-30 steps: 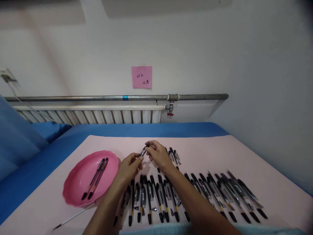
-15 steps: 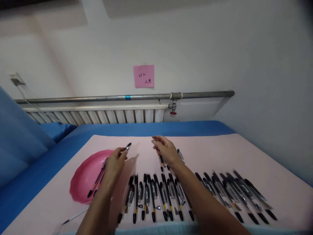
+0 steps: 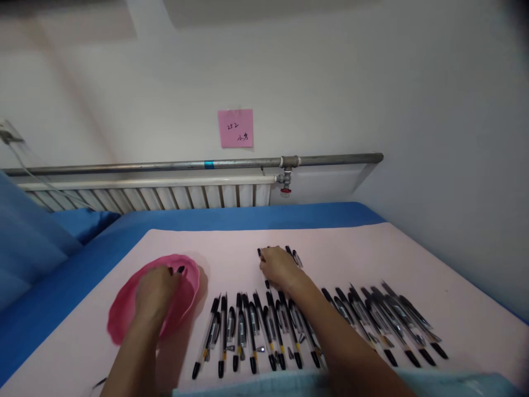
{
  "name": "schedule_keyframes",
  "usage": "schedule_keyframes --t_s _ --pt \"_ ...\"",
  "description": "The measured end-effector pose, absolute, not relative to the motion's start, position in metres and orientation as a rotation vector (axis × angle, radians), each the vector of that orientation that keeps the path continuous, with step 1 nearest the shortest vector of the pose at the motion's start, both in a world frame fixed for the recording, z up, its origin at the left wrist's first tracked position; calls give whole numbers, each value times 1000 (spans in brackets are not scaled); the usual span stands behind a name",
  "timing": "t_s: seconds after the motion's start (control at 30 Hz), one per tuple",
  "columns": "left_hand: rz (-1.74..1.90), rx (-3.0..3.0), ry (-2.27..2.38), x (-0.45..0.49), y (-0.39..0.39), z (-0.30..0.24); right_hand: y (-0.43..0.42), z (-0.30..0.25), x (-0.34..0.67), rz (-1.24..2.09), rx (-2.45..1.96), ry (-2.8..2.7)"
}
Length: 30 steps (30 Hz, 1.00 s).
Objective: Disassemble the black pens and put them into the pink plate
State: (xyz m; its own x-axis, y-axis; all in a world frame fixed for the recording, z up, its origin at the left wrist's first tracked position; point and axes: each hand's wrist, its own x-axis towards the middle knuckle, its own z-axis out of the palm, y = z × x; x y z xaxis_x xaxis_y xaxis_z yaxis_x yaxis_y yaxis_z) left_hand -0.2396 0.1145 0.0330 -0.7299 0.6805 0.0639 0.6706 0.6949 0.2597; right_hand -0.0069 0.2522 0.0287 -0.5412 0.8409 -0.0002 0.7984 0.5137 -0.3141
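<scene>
Over the pink scalloped plate (image 3: 190, 300) at the left, my left hand (image 3: 155, 289) is smeared by motion. Its fingers are closed, and the black end of a pen (image 3: 181, 269) sticks out past them; the rest of that pen is hidden. Farther right, my right hand (image 3: 278, 266) is down at a small group of pen parts (image 3: 296, 258), its fingers curled over them. A black pen end (image 3: 266, 284) shows under the palm. What its fingertips grip is hidden. Below lies a row of pens, caps and small metal tips (image 3: 253, 333).
Another cluster of pens and caps (image 3: 392, 320) lies at the right. A pink sheet (image 3: 231, 259) covers the blue bed-like surface (image 3: 198, 218). At the back are a radiator (image 3: 198, 196), a pipe (image 3: 173, 166) and a red-handled valve (image 3: 286, 191).
My left hand has moved left and down over the plate with the pen. My right hand has lowered from above the sheet onto the far pen parts, its fingers curling. The view has shifted slightly.
</scene>
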Motion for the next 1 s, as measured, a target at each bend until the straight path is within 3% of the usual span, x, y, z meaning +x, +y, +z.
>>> schedule_keyframes --t_s 0.17,0.37,0.6,0.7,0.83,1.0 --pt "606 1352 2777 -201 128 48 232 27 -17 336 -1387 -2707" --pt "1175 1083 2057 -149 145 39 225 29 -23 300 -1314 -2681" --pt "1637 508 1574 -152 151 25 195 30 -46 660 -912 -2557" --pt "1723 467 1568 -157 150 28 204 32 -40 611 -951 -2576" --pt "1695 482 1584 -153 149 32 234 34 -19 254 -1370 -2575" --pt "1600 535 1564 -146 150 31 246 25 -12 259 -1433 -2644"
